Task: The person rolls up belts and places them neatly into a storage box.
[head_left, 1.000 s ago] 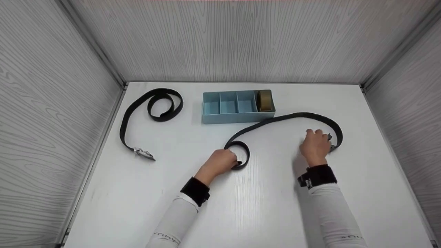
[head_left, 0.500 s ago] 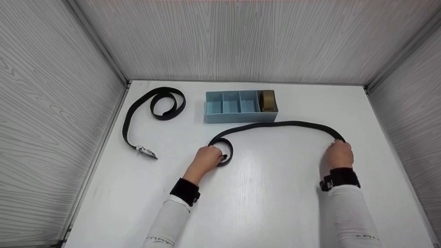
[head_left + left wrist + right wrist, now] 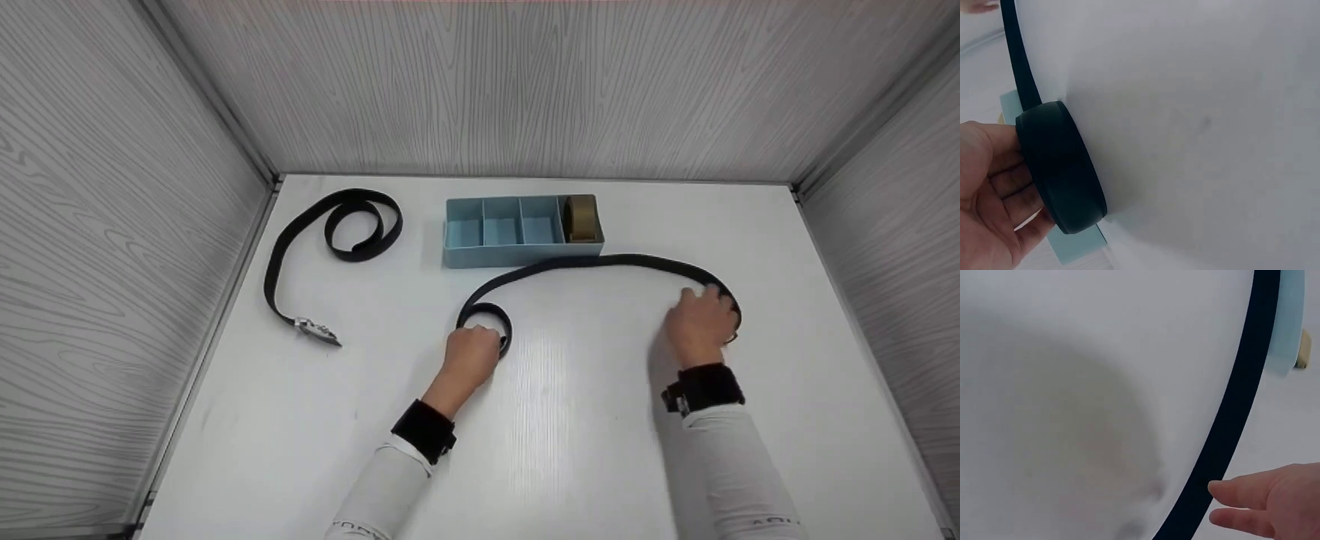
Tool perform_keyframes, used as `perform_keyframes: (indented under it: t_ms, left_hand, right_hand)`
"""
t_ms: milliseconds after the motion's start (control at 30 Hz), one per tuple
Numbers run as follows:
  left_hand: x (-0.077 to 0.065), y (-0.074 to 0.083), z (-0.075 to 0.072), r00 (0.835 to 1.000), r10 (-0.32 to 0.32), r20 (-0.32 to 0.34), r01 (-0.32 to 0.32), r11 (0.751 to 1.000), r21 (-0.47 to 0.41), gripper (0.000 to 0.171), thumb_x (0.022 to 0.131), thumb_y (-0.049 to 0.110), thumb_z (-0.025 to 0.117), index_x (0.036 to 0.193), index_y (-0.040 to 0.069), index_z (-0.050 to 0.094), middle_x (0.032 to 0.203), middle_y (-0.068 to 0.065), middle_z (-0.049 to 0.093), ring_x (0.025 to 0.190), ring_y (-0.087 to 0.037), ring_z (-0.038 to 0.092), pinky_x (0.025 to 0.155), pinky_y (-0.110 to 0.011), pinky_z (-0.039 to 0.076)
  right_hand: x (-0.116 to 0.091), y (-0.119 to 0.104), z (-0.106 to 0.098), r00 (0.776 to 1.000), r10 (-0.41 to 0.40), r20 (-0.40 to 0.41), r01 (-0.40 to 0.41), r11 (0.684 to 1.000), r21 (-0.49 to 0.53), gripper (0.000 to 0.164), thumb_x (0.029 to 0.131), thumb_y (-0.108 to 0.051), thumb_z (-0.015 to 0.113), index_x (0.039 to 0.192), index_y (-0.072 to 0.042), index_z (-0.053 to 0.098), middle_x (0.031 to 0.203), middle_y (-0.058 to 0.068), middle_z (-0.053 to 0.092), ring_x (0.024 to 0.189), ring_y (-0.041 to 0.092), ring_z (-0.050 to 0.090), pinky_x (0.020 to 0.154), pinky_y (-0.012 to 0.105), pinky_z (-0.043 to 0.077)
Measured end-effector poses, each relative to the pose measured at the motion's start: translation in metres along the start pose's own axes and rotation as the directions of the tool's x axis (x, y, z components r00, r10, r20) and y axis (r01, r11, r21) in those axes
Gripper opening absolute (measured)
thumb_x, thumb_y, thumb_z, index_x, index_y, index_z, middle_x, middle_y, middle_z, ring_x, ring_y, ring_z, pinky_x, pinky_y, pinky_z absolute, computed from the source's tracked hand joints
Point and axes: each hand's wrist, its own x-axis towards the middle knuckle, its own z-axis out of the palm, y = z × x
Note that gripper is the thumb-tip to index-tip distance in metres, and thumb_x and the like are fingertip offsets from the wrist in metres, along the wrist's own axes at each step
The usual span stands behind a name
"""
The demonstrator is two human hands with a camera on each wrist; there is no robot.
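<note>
A black belt (image 3: 634, 260) curves across the table, its near-left end rolled into a coil. My left hand (image 3: 472, 356) grips that coil; in the left wrist view, the fingers of the left hand (image 3: 988, 185) curl into the rolled belt (image 3: 1061, 169), which stands on its edge. At the belt's other end is my right hand (image 3: 701, 324), its fingers over the strap. In the right wrist view the right hand (image 3: 1280, 500) has straight fingers, the tip of one overlapping the strap (image 3: 1235, 405). The right hand mostly hides this belt's far end in the head view.
Behind the belt stands a light blue divided box (image 3: 521, 255) with a roll of brown tape (image 3: 581, 217) in its right compartment. A second black belt (image 3: 277, 262), partly coiled, lies at the left with its silver buckle (image 3: 316, 331) toward me. Grey panels (image 3: 525, 90) enclose the table.
My right hand went right and gripped the strap, then came back left and loosened its fingers. The left hand and coil moved left, then slightly right. The strap's arc has flattened.
</note>
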Motion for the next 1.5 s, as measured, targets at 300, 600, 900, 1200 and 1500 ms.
perform_keyframes:
  t_ms: [300,600,900,1200,1500]
  left_hand:
    - [-0.006,0.02,0.003,0.997,0.032,-0.068,-0.033,0.999,-0.014,0.016,0.083,0.013,0.07,0.067,0.012,0.07,0.064,-0.005,0.065,0.059,-0.024,0.065,0.049,-0.039,0.05]
    - [-0.01,0.021,0.001,1.0,0.01,-0.026,-0.012,0.997,-0.073,0.021,0.089,0.022,0.067,0.071,0.011,0.071,0.066,-0.007,0.066,0.06,-0.027,0.065,0.049,-0.041,0.05]
    - [-0.015,0.016,-0.005,0.998,0.056,0.008,-0.054,0.992,-0.114,0.022,0.089,0.016,0.066,0.067,0.012,0.067,0.066,-0.007,0.065,0.061,-0.027,0.065,0.05,-0.041,0.05]
    - [-0.015,0.012,-0.003,0.998,0.069,0.008,-0.067,0.984,-0.165,0.021,0.09,0.021,0.067,0.07,0.014,0.072,0.068,-0.003,0.068,0.065,-0.025,0.066,0.053,-0.041,0.05]
    - [-0.016,0.006,-0.002,0.999,-0.004,-0.034,0.0,0.992,-0.124,0.03,0.092,0.024,0.066,0.065,0.013,0.071,0.062,-0.004,0.065,0.058,-0.028,0.064,0.048,-0.042,0.049]
  right_hand:
    - [-0.03,-0.117,0.04,0.798,-0.54,0.267,0.436,0.823,0.363,0.038,0.098,-0.017,0.058,0.13,0.004,0.057,0.112,0.021,0.064,0.103,0.034,0.062,0.091,0.047,0.047]
    - [-0.041,-0.152,0.063,0.784,-0.588,0.198,0.423,0.74,0.523,0.03,0.093,-0.001,0.061,0.122,0.008,0.057,0.096,0.017,0.068,0.089,0.027,0.066,0.079,0.039,0.052]
    - [-0.023,-0.149,0.057,0.764,-0.637,0.107,0.547,0.726,0.416,0.034,0.092,0.003,0.057,0.126,0.004,0.057,0.127,0.02,0.057,0.102,0.033,0.062,0.086,0.043,0.05]
    - [0.013,-0.156,0.055,0.732,-0.66,0.169,0.634,0.751,0.184,0.066,0.096,0.001,0.055,0.155,-0.014,0.03,0.156,0.012,0.03,0.102,0.035,0.063,0.077,0.044,0.051]
    - [0.02,-0.149,0.063,0.768,-0.639,0.038,0.599,0.738,0.311,0.017,0.094,-0.009,0.065,0.109,-0.001,0.071,0.103,0.016,0.049,0.088,0.029,0.055,0.081,0.041,0.047]
